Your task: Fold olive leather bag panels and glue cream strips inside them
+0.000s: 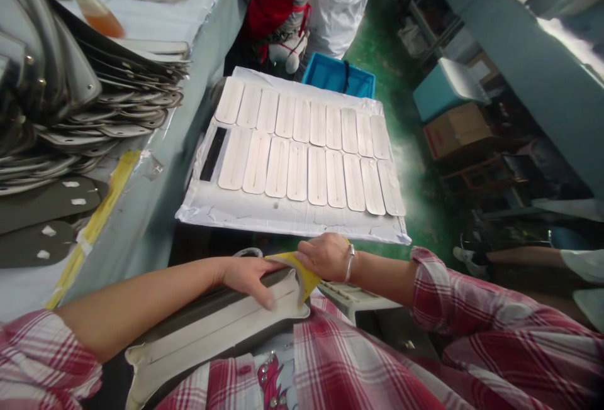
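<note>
A long pale shoe-upper piece point(221, 328) with a dark backing lies across my lap. My left hand point(248, 278) presses flat on its right end, fingers stretched along the surface. My right hand point(325, 256), with a bracelet on the wrist, is closed on a yellow scraper card point(304, 278) whose tip rests on the piece's end beside my left fingers.
A white board point(283, 212) in front holds two rows of pale strips point(306, 152). On the left bench point(151, 209) are stacked grey pieces point(94, 114) and a glue bottle point(92, 7). A person in a red apron point(274, 1) stands beyond, near a blue bin point(337, 73).
</note>
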`<state>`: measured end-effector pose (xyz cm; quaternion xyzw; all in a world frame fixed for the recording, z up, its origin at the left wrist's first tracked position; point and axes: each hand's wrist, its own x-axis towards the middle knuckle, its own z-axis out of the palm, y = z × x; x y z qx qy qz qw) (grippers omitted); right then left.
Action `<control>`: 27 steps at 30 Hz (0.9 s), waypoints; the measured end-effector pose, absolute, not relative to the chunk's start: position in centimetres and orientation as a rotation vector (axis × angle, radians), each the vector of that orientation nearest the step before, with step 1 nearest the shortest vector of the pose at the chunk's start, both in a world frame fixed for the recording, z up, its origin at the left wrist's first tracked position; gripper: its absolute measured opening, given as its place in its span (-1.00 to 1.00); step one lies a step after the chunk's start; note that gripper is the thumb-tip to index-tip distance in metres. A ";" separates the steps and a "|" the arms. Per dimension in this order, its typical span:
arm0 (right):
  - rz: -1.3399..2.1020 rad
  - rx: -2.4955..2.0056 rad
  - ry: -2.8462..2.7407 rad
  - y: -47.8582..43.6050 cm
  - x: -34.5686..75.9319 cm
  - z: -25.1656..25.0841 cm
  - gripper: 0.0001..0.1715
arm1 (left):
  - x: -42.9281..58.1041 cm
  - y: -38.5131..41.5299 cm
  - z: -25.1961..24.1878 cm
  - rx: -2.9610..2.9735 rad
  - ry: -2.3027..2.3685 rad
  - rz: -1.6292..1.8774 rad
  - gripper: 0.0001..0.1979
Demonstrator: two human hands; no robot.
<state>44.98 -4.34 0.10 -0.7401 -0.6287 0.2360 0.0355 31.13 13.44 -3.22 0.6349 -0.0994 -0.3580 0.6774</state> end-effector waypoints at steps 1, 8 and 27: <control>0.742 -2.239 -1.937 -4.2 45.2 0.0 -0.58 | 31.1 13.5 -3.4 1.356 -0.207 -0.819 -0.17; 0.784 -2.124 -2.005 -3.4 46.2 -1.2 -0.53 | 30.3 12.1 -4.9 0.626 0.221 -0.853 -0.24; 0.748 -1.971 -2.134 -4.1 45.4 -1.5 -0.53 | 31.2 12.8 -4.6 1.553 -0.029 -0.788 -0.57</control>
